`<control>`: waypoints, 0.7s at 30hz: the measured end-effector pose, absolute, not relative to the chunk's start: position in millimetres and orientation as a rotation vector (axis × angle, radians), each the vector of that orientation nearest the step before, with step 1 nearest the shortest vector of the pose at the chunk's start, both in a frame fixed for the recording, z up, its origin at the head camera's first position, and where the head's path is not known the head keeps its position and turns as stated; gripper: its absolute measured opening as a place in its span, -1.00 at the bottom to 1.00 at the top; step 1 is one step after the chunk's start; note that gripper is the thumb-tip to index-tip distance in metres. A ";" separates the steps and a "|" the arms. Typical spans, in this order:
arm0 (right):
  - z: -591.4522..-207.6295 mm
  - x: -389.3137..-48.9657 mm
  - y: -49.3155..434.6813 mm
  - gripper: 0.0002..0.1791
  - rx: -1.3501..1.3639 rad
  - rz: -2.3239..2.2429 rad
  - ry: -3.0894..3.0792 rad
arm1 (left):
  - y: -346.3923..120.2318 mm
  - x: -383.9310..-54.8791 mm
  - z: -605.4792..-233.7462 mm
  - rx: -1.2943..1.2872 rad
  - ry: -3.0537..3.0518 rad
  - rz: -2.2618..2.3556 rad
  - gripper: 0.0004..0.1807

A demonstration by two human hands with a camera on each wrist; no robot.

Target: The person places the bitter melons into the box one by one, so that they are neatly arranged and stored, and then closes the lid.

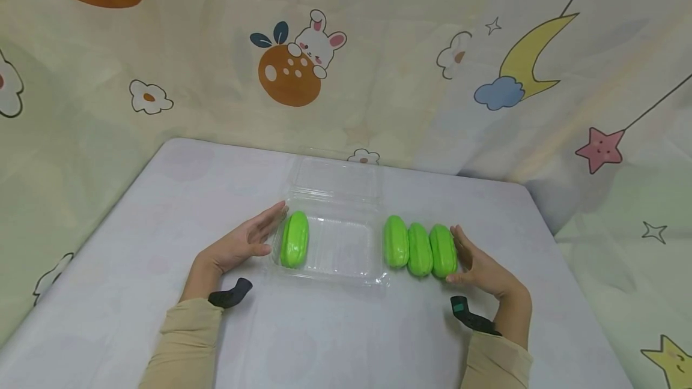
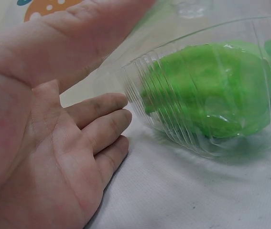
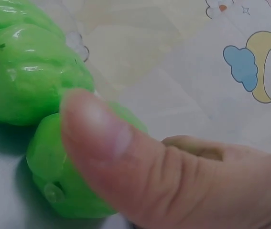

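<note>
A clear plastic clamshell box lies on the table with its lid folded back. Inside, along its left wall, is one glossy green oblong piece, ribbed like a toy vegetable; its exact kind is unclear. My left hand is beside that wall, fingers extended and palm facing the box. To the box's right stand three similar green pieces in a row. My right hand is at the rightmost green piece, thumb by its near end and fingers by its far end. In the right wrist view the thumb overlaps that piece.
A white cloth covers the table. Behind it hangs a patterned curtain with a rabbit, flowers, a moon and stars. Dark wrist straps sit at both cuffs.
</note>
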State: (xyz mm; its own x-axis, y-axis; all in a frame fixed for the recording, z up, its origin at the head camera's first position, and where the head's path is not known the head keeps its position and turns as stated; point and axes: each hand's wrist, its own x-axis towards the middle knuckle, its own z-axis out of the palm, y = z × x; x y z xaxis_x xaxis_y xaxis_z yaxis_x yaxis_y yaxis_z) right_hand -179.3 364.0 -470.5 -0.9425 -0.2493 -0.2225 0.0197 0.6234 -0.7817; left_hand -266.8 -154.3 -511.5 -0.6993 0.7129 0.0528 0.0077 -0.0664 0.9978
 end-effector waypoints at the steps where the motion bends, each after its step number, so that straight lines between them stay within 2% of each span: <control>1: -470.6 -179.4 363.8 0.37 -0.182 -1.231 2.535 | -154.2 -266.8 -511.6 0.773 1.710 1.817 0.02; 21: -469.1 -180.4 361.5 0.38 -0.110 -1.150 2.524 | -154.0 -267.5 -511.1 0.775 1.684 1.828 0.01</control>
State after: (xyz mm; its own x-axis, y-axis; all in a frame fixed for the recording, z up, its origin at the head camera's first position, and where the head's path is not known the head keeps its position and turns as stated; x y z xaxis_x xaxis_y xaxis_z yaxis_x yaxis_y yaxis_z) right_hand -180.4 361.5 -469.1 -0.9309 -0.2176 -0.2935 0.0787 0.6651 -0.7426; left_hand -267.5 -154.0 -511.1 -0.6939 0.7178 0.0573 -0.0015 -0.0810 0.9967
